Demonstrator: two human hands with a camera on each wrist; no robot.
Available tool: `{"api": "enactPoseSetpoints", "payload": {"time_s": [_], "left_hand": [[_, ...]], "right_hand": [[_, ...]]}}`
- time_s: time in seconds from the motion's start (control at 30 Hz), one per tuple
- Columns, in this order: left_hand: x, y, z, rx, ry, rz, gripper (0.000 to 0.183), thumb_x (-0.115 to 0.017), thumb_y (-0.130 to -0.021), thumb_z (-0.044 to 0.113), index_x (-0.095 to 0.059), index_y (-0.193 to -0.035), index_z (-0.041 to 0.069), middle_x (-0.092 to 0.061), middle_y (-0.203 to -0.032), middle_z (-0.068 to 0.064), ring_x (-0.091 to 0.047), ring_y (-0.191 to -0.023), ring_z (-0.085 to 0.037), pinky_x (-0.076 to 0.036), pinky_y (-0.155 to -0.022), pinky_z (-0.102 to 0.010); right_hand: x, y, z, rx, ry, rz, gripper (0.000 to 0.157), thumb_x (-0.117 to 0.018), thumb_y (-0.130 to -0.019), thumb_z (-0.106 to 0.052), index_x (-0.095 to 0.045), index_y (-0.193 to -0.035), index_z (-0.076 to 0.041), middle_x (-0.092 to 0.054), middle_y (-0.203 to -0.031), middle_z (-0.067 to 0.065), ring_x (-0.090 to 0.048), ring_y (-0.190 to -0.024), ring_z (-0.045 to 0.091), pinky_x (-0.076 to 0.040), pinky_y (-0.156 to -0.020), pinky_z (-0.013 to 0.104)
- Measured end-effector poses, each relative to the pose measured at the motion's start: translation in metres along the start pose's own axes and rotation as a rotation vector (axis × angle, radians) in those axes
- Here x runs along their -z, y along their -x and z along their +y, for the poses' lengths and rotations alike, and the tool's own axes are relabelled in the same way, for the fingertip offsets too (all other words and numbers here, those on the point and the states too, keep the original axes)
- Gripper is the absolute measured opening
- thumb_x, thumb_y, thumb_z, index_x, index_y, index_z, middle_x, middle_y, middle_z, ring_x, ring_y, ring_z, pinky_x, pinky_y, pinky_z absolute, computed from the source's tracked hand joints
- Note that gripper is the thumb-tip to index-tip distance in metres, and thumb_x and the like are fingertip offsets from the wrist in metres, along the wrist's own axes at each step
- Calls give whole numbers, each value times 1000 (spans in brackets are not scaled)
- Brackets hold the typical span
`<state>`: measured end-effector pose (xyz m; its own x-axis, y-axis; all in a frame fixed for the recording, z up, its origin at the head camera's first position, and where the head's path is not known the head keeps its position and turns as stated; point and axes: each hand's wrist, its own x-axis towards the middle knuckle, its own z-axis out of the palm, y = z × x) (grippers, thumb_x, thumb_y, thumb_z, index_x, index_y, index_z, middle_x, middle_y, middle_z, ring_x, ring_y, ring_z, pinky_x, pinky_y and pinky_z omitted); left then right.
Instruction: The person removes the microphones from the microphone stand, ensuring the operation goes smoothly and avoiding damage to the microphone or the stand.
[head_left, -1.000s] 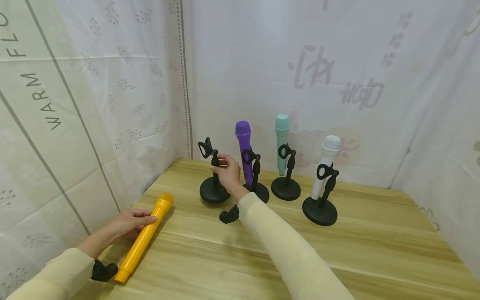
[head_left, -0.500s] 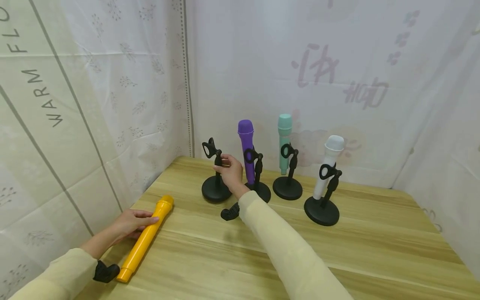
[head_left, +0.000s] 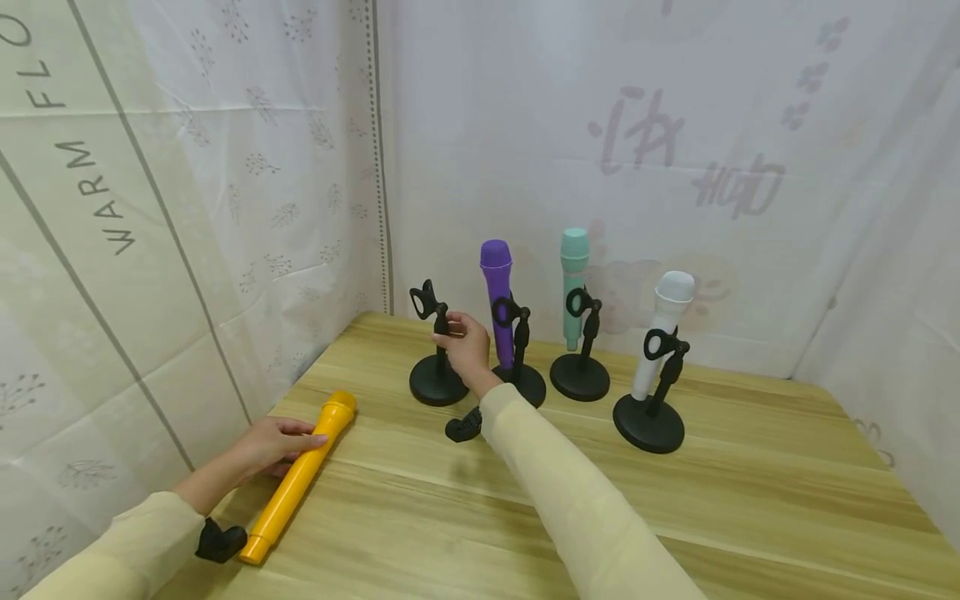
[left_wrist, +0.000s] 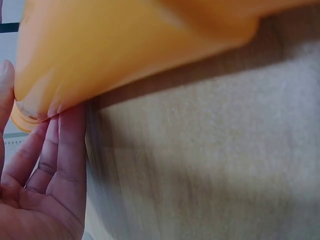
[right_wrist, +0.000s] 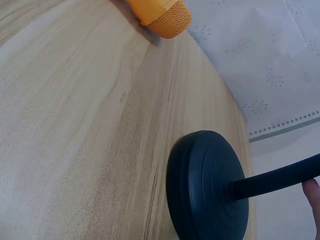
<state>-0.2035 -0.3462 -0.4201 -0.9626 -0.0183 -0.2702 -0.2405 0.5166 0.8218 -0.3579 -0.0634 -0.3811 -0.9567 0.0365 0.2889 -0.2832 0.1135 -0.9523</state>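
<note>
My left hand holds a yellow microphone lying slantwise at the table's left side, thumb on top. In the left wrist view its fingers reach under the microphone barrel. Farther back, my right hand pinches the stem of a black microphone stand, whose clip at the top holds nothing. The right wrist view has the stand's round base upright on the wood, a fingertip at the stem, and the yellow microphone's mesh head beyond.
To the right stand several more black stands with a purple microphone, a mint green microphone and a white microphone. The purple one is close beside my right hand. Printed curtains border the wooden table.
The scene has slid slightly right in the head view. Both hands keep the same holds on the yellow microphone and the stand.
</note>
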Motion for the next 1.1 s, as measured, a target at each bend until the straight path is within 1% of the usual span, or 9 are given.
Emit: {"api": "enactPoseSetpoints", "payload": {"time_s": [0.2, 0.3, 0.77, 1.1], "left_hand": [[-1, 1, 1, 8, -17, 17, 76, -75, -85, 41, -49, -132, -13, -65, -104, -9, -60, -84, -20, -56, -68, -36], [-1, 1, 1, 12, -7, 18, 76, -75, -84, 41, -50, -131, -13, -66, -101, -9, -61, -83, -20, -56, -68, -36], [0, 0, 2, 10, -2, -9, 71, -72, -88, 38, -49, -131, -14, -66, -94, -5, -60, -79, -19, -56, -66, -36], [0, 1, 3, -2, -4, -14, 70, -72, -89, 37, -50, -131, -14, -66, -94, -5, -60, -80, -19, -56, -67, -36]], "right_hand": [[-1, 0, 1, -16, -7, -7, 37, -80, -79, -2, -68, -114, -7, -68, -99, 9, -69, -89, 20, -56, -78, 31], [-2, -1, 3, -18, -5, -5, 37, -80, -79, -3, -68, -114, -7, -68, -100, 9, -69, -90, 20, -56, -79, 31], [-1, -2, 4, -31, 24, -24, 40, -80, -80, -5, -68, -118, -8, -69, -102, 8, -69, -92, 21, -55, -81, 33], [1, -1, 6, -19, 26, -53, 41, -77, -83, -5, -66, -122, -12, -69, -106, 7, -67, -97, 19, -56, -78, 34]]}}
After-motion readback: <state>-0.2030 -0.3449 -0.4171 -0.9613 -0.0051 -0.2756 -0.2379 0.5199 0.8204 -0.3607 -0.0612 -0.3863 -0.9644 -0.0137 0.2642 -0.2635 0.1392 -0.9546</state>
